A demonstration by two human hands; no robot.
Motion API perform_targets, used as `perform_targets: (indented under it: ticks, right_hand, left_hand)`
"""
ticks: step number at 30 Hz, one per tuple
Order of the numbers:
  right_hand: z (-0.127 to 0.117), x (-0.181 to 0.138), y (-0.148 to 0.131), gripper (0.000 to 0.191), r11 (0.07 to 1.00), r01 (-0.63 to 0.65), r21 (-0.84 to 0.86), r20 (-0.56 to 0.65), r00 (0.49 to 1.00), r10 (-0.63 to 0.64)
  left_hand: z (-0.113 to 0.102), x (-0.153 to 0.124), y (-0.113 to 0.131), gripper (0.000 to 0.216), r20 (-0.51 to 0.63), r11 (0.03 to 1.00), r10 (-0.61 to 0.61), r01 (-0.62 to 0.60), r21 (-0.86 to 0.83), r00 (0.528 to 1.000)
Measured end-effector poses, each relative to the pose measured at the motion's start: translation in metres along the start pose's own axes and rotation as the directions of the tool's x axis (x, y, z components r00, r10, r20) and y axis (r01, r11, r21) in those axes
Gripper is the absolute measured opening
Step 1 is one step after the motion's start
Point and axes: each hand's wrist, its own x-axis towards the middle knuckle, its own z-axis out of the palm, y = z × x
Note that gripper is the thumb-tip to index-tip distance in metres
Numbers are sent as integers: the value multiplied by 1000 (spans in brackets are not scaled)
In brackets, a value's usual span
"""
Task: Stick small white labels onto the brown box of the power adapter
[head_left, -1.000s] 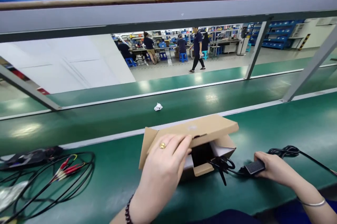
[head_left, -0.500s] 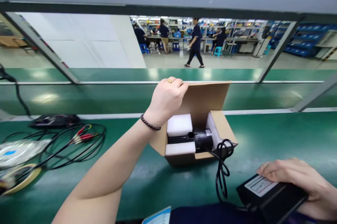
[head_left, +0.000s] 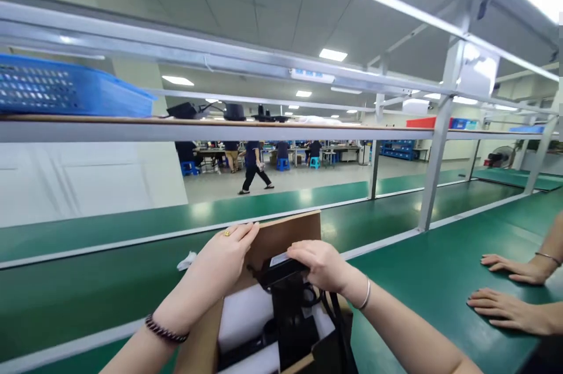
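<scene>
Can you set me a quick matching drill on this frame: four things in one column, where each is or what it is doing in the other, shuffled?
Things:
1. left hand
2. right hand
3. blue crate
4. co-worker's hands

Places or states:
A. flat on the green belt at the right
B. on the upper shelf at the left
C. on top of the black power adapter standing in the cardboard box
D. on the box's raised flap

Pairs: 1-D, 2-C, 3-B, 4-A

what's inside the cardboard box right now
The box holds white foam and a black adapter standing in it, gripped on top by the right hand, with black cable alongside. Anything beneath the adapter and foam is hidden.
</scene>
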Motion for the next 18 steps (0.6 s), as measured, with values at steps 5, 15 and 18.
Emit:
perform_targets:
  ticks: [5, 15, 18]
  right_hand:
    - [11, -4, 10, 32, 966, -258, -23, 187, 948, 257]
    - [-4, -22, 16, 59, 862, -507, -16, 447, 767, 460]
    - [-8, -58, 11, 62, 866, -493, 81, 416, 807, 420]
  left_hand:
    - [23, 3, -10, 47, -111, 1000, 0, -1, -10, 994]
    - [52, -3, -19, 51, -95, 957, -172, 144, -250, 980]
    - [21, -37, 2, 58, -86, 849, -278, 203, -487, 957]
